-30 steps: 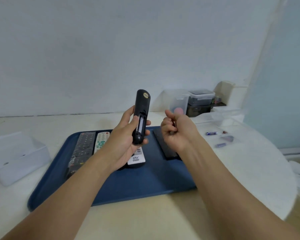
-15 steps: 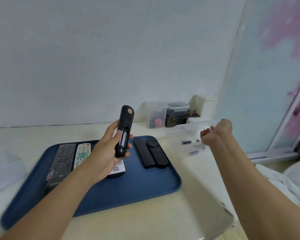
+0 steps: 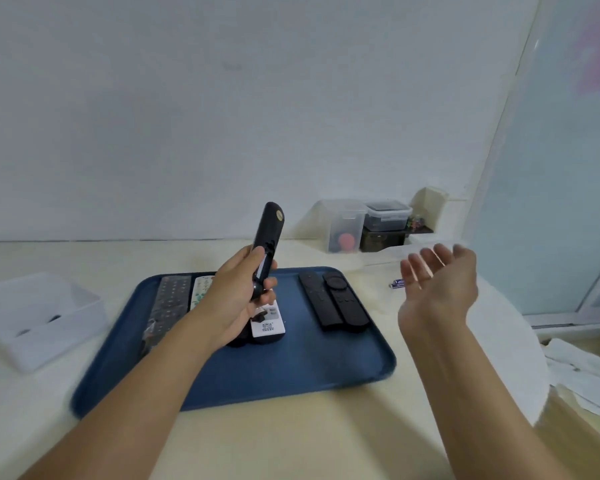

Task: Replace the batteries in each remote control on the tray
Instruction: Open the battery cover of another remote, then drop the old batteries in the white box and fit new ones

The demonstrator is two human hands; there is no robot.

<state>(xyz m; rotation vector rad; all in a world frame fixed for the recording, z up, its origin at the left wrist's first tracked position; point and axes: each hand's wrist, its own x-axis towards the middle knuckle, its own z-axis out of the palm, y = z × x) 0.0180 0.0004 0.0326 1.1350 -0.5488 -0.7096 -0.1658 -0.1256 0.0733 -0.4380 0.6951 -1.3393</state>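
Head view: the left hand (image 3: 238, 299) is wrapped around the lower end of a black remote (image 3: 268, 240), holding it nearly upright above the blue tray (image 3: 291, 372), back side toward the camera with its battery slot showing as a pale strip beside the thumb. The right hand (image 3: 437, 282) hangs to the right of the tray, palm up, fingers spread and blurred, holding nothing. A battery (image 3: 397, 283) lies on the table (image 3: 291, 438) just left of those fingers, between them and the tray's far right corner. On the tray, two black remotes (image 3: 333, 301) lie side by side at the right, touching. A white remote (image 3: 268, 320) lies under the left hand. At the far left of the tray sit a grey remote (image 3: 168, 303) and, just right of it, a pale one (image 3: 200, 292). A white bin (image 3: 39, 317) stands left of the tray. Clear boxes (image 3: 368, 223) stand against the far wall.
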